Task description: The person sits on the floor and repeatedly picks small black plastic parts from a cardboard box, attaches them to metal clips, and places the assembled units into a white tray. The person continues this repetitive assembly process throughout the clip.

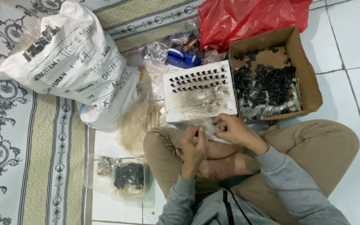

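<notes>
Item: small clear plastic bag (210, 132), held over the lap of a person seated cross-legged.
Left hand (193, 149): fingers pinching the bag's near edge.
Right hand (232, 129): fingertips pinching the same bag at 1 o'clock of the left hand.
At 12 o'clock: white square board (199, 92) carrying rows of small black clips.
At 1 o'clock: open brown cardboard box (305, 79) of loose black clips.
At 8 o'clock: clear packet of black clips (129, 177) on the floor.
At 10 o'clock: large white printed sack (69, 62)
</notes>
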